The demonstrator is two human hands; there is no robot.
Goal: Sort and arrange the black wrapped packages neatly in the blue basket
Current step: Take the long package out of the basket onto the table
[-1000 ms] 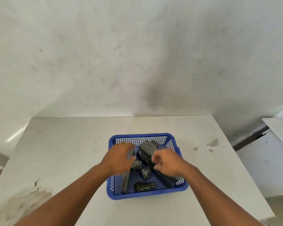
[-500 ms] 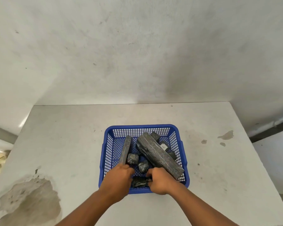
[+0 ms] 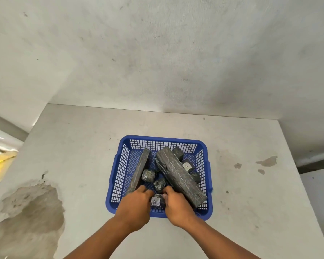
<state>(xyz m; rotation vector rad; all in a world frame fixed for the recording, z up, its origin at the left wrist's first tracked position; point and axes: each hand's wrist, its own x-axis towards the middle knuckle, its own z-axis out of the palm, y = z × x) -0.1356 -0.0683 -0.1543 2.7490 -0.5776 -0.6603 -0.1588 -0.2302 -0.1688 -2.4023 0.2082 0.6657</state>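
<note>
Basket: the blue basket (image 3: pixel 206 176) stands on the grey bench (image 3: pixel 82 146), close to the near edge, with all the black packages inside it.
Left hand: the left hand (image 3: pixel 134 208) is curled over the near rim, its fingers closed on the left side of the small labelled package (image 3: pixel 157 201).
Right hand: the right hand (image 3: pixel 178 207) is closed on the right side of the same package, so both hands hold it together near the front wall.
Label: a white sticker with the letter A faces up between the two hands.
Long package: the large long package (image 3: pixel 178 174) lies diagonally, and it seems to rest on smaller ones, one of them with a second white label (image 3: pixel 187 166).
Flat package: a thin flat package (image 3: pixel 139 171) leans on its edge along the left side.
Small packages: two small wrapped lumps (image 3: pixel 148 175) lie loose in the middle of the floor.
Progress: my judgement is that the arranging is still at an early stage, because nothing lies in rows yet.
Risk: if the small package is pulled out, the right wrist can push the long package, and it may slide down onto the lumps.
Risk: the flat package stands on a narrow edge, so a touch from the left hand can make it fall flat.
</note>
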